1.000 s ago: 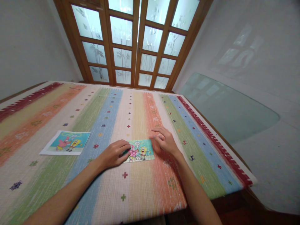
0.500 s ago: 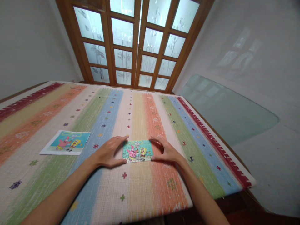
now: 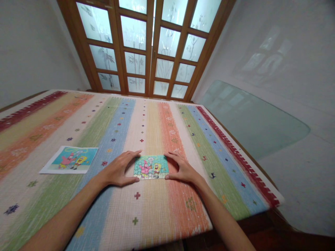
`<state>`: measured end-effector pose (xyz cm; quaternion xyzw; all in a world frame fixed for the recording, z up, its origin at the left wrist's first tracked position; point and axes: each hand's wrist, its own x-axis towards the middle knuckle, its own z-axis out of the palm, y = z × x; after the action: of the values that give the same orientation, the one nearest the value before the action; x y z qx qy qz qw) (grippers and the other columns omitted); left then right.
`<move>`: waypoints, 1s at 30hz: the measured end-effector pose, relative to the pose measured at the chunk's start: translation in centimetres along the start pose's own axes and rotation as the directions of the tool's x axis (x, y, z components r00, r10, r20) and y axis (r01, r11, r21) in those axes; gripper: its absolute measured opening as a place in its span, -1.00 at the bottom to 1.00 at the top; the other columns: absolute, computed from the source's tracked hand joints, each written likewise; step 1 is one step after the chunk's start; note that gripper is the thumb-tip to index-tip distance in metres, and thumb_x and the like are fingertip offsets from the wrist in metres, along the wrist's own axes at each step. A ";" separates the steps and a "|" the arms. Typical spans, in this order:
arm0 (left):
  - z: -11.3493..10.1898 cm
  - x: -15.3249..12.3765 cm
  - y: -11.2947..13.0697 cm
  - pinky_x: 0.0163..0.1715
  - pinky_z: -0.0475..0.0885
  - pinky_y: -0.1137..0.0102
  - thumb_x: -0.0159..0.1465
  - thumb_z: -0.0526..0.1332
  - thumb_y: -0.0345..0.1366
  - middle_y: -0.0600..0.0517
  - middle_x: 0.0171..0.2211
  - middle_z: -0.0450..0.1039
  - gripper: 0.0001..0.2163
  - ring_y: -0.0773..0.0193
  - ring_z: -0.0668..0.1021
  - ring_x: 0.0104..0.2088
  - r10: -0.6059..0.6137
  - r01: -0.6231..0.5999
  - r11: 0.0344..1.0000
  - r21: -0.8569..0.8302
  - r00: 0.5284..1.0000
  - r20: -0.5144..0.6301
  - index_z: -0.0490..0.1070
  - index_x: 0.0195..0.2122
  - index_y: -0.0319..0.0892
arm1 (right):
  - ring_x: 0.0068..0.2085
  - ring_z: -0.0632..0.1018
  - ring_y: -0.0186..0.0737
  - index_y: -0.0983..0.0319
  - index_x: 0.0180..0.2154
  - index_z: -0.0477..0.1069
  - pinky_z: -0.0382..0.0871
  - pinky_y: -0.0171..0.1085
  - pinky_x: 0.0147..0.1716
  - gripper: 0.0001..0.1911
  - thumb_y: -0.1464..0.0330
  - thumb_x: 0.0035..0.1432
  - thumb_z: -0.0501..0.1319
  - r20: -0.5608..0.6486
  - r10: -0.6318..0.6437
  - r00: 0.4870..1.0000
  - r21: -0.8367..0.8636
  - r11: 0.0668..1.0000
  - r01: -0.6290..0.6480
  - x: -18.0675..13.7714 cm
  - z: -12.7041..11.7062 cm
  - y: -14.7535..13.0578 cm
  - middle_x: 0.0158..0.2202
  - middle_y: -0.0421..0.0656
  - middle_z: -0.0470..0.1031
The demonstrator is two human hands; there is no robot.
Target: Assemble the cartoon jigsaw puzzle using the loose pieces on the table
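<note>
An assembled jigsaw puzzle (image 3: 151, 167) with cartoon characters on a teal background lies flat on the striped tablecloth in front of me. My left hand (image 3: 120, 169) grips its left side, the thumb at the lower corner and the fingertips at the upper one. On the opposite side my right hand (image 3: 182, 168) does the same, with its thumb at the lower right corner and its fingers at the upper right. Both palms arch away from the short edges. Off to the left rests a printed picture (image 3: 72, 160) of the same characters on white paper.
The striped tablecloth (image 3: 154, 216) covers a large table, whose near edge drops off at the lower right. A pale glass panel (image 3: 256, 118) is by the right wall. Wooden doors with frosted panes (image 3: 134, 62) stand behind the table.
The whole view has shifted slightly to the left. Both hands keep the same place at the puzzle's sides.
</note>
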<state>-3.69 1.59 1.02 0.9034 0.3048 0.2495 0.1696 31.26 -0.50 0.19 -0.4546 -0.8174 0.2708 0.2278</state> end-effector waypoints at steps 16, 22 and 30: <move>-0.2 0.1 0.4 0.14 0.41 0.06 0.19 0.41 -0.04 -0.18 0.15 0.39 -0.13 -0.11 0.47 0.11 -0.010 0.010 1.000 0.016 1.000 0.001 0.00 0.42 -0.12 | 0.40 0.24 0.20 0.15 0.36 0.24 0.04 0.25 0.37 0.03 0.01 -0.07 0.53 0.026 -0.014 1.000 -0.021 1.000 0.015 0.2 -0.1 -0.3 0.35 0.13 0.30; -0.3 0.2 0.2 0.13 0.41 0.06 0.19 0.41 -0.06 -0.17 0.13 0.39 -0.14 -0.11 0.47 0.10 -0.016 0.016 1.000 0.019 1.000 0.008 0.00 0.41 -0.13 | 0.38 0.26 0.22 0.17 0.34 0.27 0.07 0.27 0.35 0.02 -0.01 -0.08 0.52 0.024 -0.013 1.000 -0.035 0.999 0.014 0.2 -0.3 -0.3 0.33 0.15 0.31; -0.7 0.1 0.1 0.12 0.40 0.06 0.19 0.39 -0.01 -0.17 0.11 0.40 -0.13 -0.12 0.46 0.09 -0.041 0.039 0.999 0.037 0.998 0.041 -0.02 0.41 -0.15 | 0.38 0.27 0.23 0.19 0.34 0.28 0.10 0.25 0.35 0.05 -0.05 -0.10 0.52 0.002 0.010 1.000 -0.049 0.999 -0.010 -0.2 -0.4 0.3 0.34 0.17 0.28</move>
<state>-3.92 1.69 1.64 0.9050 0.3238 0.2215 0.1644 31.80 -0.48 0.32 -0.4637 -0.8217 0.2523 0.2146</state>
